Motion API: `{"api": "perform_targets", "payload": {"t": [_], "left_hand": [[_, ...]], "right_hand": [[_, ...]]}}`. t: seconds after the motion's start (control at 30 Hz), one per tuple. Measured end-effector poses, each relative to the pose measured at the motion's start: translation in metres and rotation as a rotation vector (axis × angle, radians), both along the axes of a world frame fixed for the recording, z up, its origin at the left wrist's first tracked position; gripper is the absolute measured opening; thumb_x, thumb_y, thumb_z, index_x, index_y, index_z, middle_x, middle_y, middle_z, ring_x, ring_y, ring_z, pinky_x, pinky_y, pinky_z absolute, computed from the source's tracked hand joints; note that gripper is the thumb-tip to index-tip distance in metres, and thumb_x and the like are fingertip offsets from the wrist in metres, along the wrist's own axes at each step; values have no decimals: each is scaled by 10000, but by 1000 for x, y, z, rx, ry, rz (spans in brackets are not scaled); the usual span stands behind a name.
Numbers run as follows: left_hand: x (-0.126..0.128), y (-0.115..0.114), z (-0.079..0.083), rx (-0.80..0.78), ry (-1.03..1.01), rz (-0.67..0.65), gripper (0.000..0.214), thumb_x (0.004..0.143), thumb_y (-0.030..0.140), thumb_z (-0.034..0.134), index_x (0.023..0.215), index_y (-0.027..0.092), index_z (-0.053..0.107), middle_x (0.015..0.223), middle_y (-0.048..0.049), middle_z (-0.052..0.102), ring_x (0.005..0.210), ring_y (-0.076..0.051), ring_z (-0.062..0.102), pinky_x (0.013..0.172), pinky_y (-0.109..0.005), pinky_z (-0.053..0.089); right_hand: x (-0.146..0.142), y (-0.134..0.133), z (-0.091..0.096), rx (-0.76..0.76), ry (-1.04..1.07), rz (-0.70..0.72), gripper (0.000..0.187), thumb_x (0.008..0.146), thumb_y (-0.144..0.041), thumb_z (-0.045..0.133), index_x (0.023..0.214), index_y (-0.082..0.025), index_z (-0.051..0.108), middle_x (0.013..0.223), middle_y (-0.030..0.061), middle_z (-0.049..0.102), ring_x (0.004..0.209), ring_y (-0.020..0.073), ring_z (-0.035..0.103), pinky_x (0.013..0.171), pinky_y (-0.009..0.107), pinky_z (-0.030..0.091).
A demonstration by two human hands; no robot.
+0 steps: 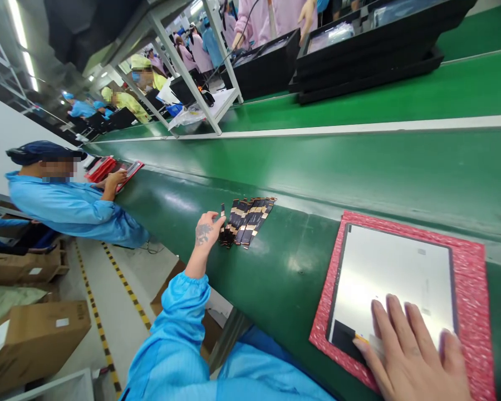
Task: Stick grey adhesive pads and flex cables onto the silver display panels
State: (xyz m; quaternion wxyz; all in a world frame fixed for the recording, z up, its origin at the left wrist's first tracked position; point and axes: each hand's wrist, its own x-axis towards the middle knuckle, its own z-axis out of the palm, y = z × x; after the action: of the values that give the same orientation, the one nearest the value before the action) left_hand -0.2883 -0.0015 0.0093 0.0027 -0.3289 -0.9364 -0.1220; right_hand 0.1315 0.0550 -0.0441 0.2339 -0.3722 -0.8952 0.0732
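My left hand (207, 227) reaches out to a fanned row of black and gold flex strips (247, 221) on the green bench (275, 267). Its fingers are pinched on the leftmost strip (222, 210). My right hand (413, 351) lies flat with fingers spread on the lower edge of a silvery display panel (396, 278). The panel rests in a red foam tray (470, 262). A small yellow-tipped tab (361, 338) shows beside my right thumb, at the panel's dark corner.
A green conveyor belt (359, 161) runs past the bench. Black trays (359, 50) stand on the far side, with people in pink and yellow coats there. A co-worker in blue (67, 200) sits at the left over a red tray (112, 167). Cardboard boxes (33, 340) lie on the floor.
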Motion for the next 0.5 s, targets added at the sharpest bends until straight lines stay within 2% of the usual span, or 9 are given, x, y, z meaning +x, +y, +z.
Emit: {"api": "perform_targets", "payload": {"t": [0.13, 0.27, 0.37, 0.5], "left_hand": [[2, -9, -4, -104, -56, 39, 216, 775, 245, 681, 971, 157, 650, 867, -59, 684, 849, -202, 657, 763, -282, 501], [13, -10, -7, -156, -55, 68, 190, 816, 177, 613, 1001, 150, 642, 966, -82, 694, 929, -195, 658, 819, -280, 490], [18, -10, -4, -200, -54, 86, 155, 831, 170, 581, 972, 154, 642, 934, -75, 702, 894, -191, 667, 788, -271, 497], [23, -13, 3, -253, -19, 62, 150, 824, 179, 566, 951, 165, 644, 926, -79, 699, 918, -206, 662, 784, -267, 497]], "right_hand": [[-2, -1, 2, -28, 33, -4, 698, 909, -400, 298, 1548, -280, 42, 1593, 74, 131, 1449, 361, 150, 1123, 694, 155], [-1, -2, 5, -19, -3, 21, 683, 934, -391, 288, 1550, -235, 37, 1579, 153, 194, 1446, 391, 155, 1085, 722, 196], [1, -1, 6, -9, -32, 21, 665, 956, -399, 255, 1549, -211, 18, 1543, 217, 284, 1444, 404, 165, 1052, 728, 237], [3, 1, 3, 5, -22, 33, 657, 973, -466, 212, 1549, -188, 61, 1513, 228, 350, 1426, 431, 224, 1038, 732, 254]]}}
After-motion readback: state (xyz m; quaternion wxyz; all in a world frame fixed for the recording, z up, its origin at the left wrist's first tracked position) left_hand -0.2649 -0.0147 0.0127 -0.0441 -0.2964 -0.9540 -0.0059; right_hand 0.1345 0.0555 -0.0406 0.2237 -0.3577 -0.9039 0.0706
